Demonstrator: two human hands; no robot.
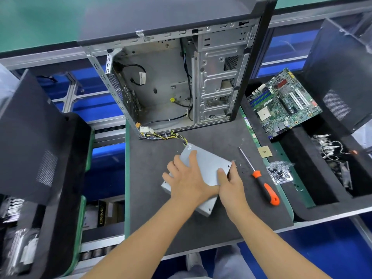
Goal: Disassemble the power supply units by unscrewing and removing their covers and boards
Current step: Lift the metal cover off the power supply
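Both bare forearms reach forward and converge over the power supply unit (203, 168); the left hand (186, 180) lies flat on its cover, fingers spread; the right hand (231, 183) grips its right edge, thumb on top.

Pretty bright, even light from overhead, so shadows are soft, just a faint one under the hands on the dark tabletop (201, 228). Wide-angle lens bends straight lines hard near the edges. Centre looks sharp enough, corners go smeary, and the computer case (161, 87) metal catches mild glare.
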